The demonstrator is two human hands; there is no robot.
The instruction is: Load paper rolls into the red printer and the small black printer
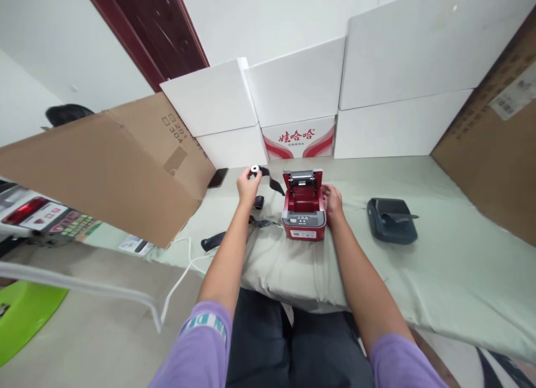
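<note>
A small red label printer (304, 209) stands on the pale green cloth in front of me, its lid tipped up and its paper bay bare inside. My right hand (333, 201) rests against the printer's right side, fingers partly hidden behind it. Up and to the left of the printer, my left hand (249, 182) pinches a small white paper roll (255, 169), its hollow core facing me. A black strap (274, 182) runs from beside that roll toward the printer's left side. More black strap (213, 241) lies by my left forearm.
A dark portable device (392, 220) lies on the cloth to the right. White boxes (295, 81) line the back, with cardboard panels (121, 159) at both sides. A phone (218, 178) lies at the back left. A white cable (189, 259) hangs off the left edge.
</note>
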